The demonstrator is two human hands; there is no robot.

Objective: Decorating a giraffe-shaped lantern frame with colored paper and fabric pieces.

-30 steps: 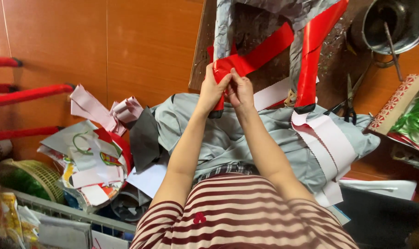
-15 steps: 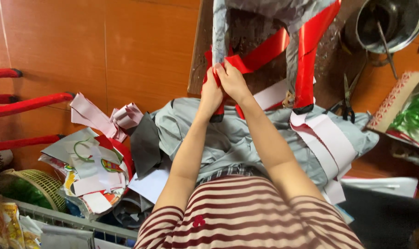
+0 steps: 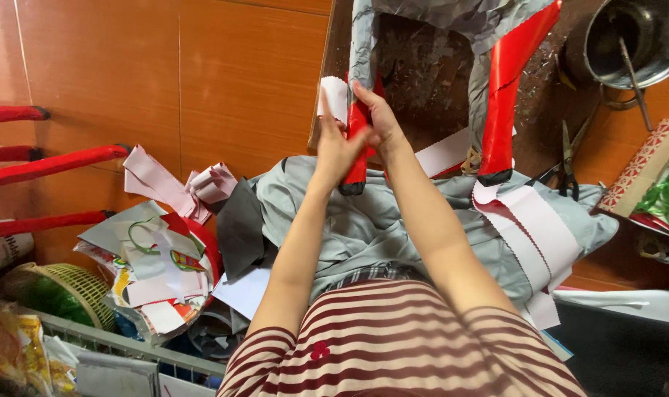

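Note:
A frame wrapped in grey paper (image 3: 361, 44) with two legs covered in shiny red paper stands in front of me. My left hand (image 3: 336, 143) and my right hand (image 3: 376, 117) are both clasped on the left red leg (image 3: 355, 167). A white paper strip (image 3: 335, 99) shows just above my left hand. The right red leg (image 3: 502, 95) stands free, with a dark tip at the bottom. My lap holds a grey cloth (image 3: 349, 228).
White strips with zigzag edges (image 3: 540, 235) lie on the cloth at right. Scissors (image 3: 567, 158) and a metal pot (image 3: 636, 37) sit on the floor at upper right. A red basin of paper scraps (image 3: 158, 257) and a green basket (image 3: 62, 294) are at left.
The loose red strip that ran between the two legs is gone from view. Both hands have slid along the left leg and now press on it lower down.

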